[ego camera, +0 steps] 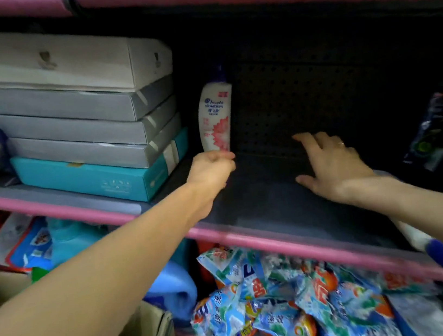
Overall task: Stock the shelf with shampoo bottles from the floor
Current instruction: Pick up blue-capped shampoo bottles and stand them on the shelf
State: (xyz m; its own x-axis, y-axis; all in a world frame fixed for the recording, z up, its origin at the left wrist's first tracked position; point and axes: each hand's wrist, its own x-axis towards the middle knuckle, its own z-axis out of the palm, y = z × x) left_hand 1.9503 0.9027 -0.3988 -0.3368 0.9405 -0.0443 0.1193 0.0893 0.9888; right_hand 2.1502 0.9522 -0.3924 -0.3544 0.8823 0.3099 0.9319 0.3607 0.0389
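Left hand (210, 169) grips bottle (216, 117) — upright, cap up

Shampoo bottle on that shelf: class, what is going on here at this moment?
A person is stocking a dark shelf. The left hand grips the bottom of a white shampoo bottle, holding it upright at the back of the shelf beside a stack of flat boxes. The right hand rests open on the shelf, holding nothing. Bags of detergent lie on the shelf below.
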